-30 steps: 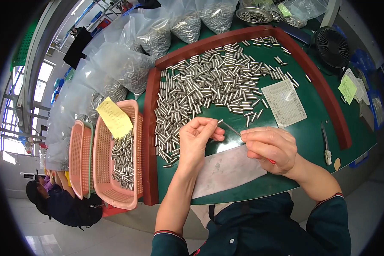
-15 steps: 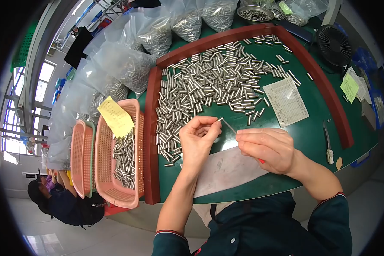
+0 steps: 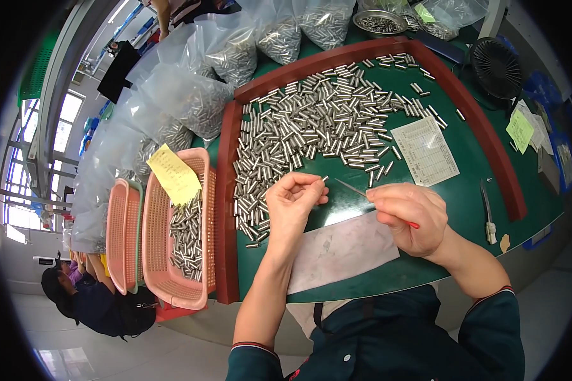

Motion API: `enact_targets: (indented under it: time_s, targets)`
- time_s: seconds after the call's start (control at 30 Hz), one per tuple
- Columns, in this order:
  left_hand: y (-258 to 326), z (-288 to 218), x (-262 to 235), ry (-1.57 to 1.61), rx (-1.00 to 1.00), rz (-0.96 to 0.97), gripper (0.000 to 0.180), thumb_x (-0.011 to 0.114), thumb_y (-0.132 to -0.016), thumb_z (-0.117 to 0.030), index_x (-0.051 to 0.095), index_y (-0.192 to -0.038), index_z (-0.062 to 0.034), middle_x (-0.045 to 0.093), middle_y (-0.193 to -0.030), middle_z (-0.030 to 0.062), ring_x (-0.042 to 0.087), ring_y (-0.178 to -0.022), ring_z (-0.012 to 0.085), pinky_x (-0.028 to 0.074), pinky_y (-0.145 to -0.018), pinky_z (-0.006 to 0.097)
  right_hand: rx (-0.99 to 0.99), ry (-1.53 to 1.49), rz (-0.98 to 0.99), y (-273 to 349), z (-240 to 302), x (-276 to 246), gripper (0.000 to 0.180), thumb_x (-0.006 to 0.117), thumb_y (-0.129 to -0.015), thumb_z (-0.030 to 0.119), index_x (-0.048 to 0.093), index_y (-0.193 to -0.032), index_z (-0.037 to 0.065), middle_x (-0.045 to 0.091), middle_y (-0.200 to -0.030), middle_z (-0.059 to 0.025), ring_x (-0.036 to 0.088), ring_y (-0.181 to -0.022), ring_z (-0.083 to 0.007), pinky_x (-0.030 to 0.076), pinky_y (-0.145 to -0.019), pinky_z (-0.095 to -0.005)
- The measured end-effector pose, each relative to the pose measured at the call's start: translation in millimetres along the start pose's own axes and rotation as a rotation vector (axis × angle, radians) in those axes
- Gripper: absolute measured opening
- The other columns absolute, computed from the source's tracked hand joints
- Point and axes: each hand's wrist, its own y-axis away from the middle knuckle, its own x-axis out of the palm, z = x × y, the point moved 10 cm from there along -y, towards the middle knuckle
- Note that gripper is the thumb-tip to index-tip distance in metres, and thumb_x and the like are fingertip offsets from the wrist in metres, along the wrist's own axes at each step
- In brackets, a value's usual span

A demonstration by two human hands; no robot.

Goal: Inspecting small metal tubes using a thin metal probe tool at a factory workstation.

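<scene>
Nearest the person, a grey sheet [image 3: 343, 251] lies flat on the green worktop [image 3: 451, 209], just inside its front edge. Above the sheet both forearms come in from below. The left hand [image 3: 292, 203] is curled palm-up, its fingers pinched together on a small metal pin [image 3: 324, 179] whose tip pokes out toward the right. The right hand [image 3: 408, 213] is closed in a loose fist around a thin pointed tool [image 3: 351, 187] with a red end [image 3: 413, 225] showing at the heel of the palm; the tool's point aims at the pin, close to it but apart. To the left, outside the dark red raised border [image 3: 225, 209] that frames the worktop, a pink basket [image 3: 171, 254] holds more pins and a yellow note [image 3: 173, 174], with a second pink basket [image 3: 122, 235] beside it. Farther in, a broad heap of loose metal pins [image 3: 311, 120] spreads across the green, and a printed card [image 3: 424, 151] lies to its right. Along the far edge stand clear bags [image 3: 190, 95] full of pins, a metal bowl [image 3: 380, 23] and a small black fan [image 3: 494, 58]. At the lower left another person [image 3: 82, 298] sits on the pale floor [image 3: 95, 355] near the windows [image 3: 38, 165].
</scene>
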Motion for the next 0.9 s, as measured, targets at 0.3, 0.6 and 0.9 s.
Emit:
enact_targets:
  time_s: [0.3, 0.6, 0.9]
  targets:
    - [0.5, 3.3, 3.5, -0.044, -0.029, 0.019, 0.005, 0.063, -0.079, 0.001, 0.061, -0.083, 0.0021, 0.064, -0.071, 0.0088, 0.06, -0.059, 0.0113, 0.047, -0.056, 0.02, -0.014, -0.02, 0.008, 2.3, -1.9, 4.8, 0.019, 0.068, -0.075, 0.005, 0.056, -0.088, 0.001, 0.063, -0.078, -0.0116, 0.063, -0.063, -0.0223, 0.051, -0.05, -0.0273]
    - [1.6, 6.1, 5.6, -0.028, -0.059, 0.046, 0.005, 0.063, -0.079, 0.001, 0.061, -0.082, 0.0029, 0.064, -0.071, 0.0087, 0.061, -0.059, 0.0106, 0.049, -0.057, 0.02, 0.006, -0.024, 0.07, 4.0, -3.9, 9.7, 0.013, 0.062, -0.082, 0.006, 0.054, -0.09, -0.001, 0.064, -0.08, -0.014, 0.066, -0.068, -0.0258, 0.052, -0.054, -0.0288]
    - [3.6, -0.1, 6.0, -0.038, 0.023, 0.056, 0.006, 0.062, -0.079, 0.004, 0.061, -0.085, 0.0033, 0.065, -0.074, 0.0099, 0.063, -0.063, 0.0123, 0.052, -0.06, 0.022, 0.069, -0.044, 0.039, 2.2, -13.7, 12.0, 0.021, 0.069, -0.07, -0.004, 0.057, -0.086, -0.001, 0.063, -0.077, -0.0124, 0.063, -0.064, -0.0242, 0.05, -0.051, -0.0286]
